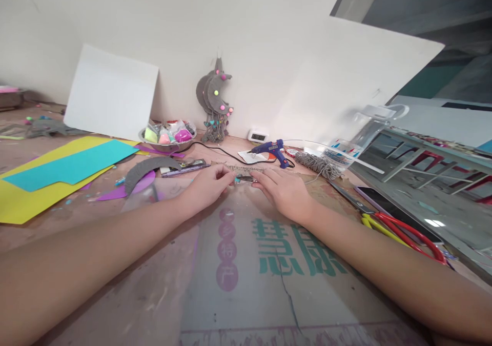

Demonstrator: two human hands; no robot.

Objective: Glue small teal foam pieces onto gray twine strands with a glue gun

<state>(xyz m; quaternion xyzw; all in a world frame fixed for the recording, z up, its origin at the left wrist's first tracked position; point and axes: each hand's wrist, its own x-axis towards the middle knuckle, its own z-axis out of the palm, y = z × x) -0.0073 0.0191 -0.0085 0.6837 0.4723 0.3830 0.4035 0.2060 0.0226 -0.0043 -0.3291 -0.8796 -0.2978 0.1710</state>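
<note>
Forearms reach in from near left and near right, converging mid-scene. Left hand (209, 186) and right hand (284, 192) low, at far part of translucent plastic sheet (246, 300), printed green and purple. Small dark piece (246, 179), turquoise bits, between hands. Left thumb and forefinger nearly together at its left end; right fingers bent, close-set, at its right. Actual grip: cannot tell. Beyond right hand: blue glue gun (275, 150), bundled grey cord (317, 165).

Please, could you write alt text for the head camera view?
A person's bare left hand and right hand flank a small, unclear dark item. Nearer lies a translucent plastic sheet printed purple and green; behind, a blue pistol-shaped glue gun.
</note>
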